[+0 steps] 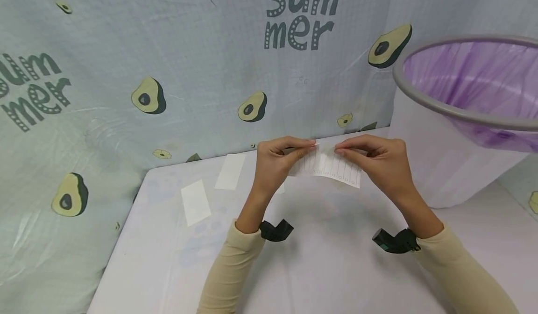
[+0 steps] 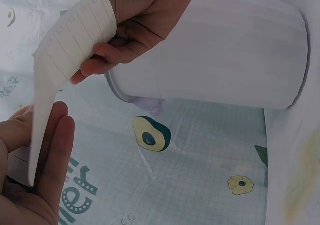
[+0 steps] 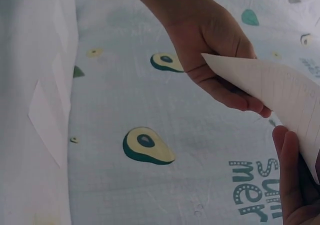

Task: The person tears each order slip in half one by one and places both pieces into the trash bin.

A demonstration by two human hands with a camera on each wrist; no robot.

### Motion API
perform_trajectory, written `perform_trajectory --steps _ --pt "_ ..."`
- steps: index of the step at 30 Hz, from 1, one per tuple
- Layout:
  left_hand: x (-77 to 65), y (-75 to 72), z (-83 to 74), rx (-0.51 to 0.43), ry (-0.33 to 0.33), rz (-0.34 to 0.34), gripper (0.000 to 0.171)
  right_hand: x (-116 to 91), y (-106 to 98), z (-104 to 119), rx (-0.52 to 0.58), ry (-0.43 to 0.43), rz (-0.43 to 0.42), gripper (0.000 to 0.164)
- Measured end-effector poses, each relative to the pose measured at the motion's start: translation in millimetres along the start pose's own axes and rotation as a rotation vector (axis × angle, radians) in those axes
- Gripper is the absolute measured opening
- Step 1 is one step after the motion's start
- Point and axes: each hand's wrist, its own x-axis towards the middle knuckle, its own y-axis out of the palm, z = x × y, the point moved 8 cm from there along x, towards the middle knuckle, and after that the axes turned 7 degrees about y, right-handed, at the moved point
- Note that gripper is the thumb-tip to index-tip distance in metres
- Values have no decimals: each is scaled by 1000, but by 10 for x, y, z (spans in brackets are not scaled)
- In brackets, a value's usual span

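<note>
Above the back of the table, my left hand (image 1: pixel 275 162) and right hand (image 1: pixel 378 160) hold a lined paper slip (image 1: pixel 336 167) between them. It has ruled lines and a row of small boxes along one edge. My left thumb and fingers pinch its left part; my right ones pinch its upper right part. The slip bends between the hands, as the left wrist view shows on the paper (image 2: pixel 67 47). In the right wrist view the same paper (image 3: pixel 270 82) curves from one hand to the other. Whether it has a tear cannot be made out.
Two white paper slips (image 1: pixel 195 203) lie on the table (image 1: pixel 168 258) to the left, and part of another shows by my left wrist. A white bin (image 1: pixel 441 164) with a purple liner stands at right. An avocado-print sheet (image 1: pixel 201 71) hangs behind.
</note>
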Motion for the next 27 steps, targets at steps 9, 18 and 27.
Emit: perform_trajectory --steps 9,18,27 --pt "-4 14 -22 -30 19 4 8 -8 -34 51 -18 -34 -21 24" --pt "-39 -1 4 -63 13 -10 9 -38 -111 26 10 -51 -58 25" --pt "-23 29 6 -89 -4 -2 10 -19 -138 66 14 -67 -52 25"
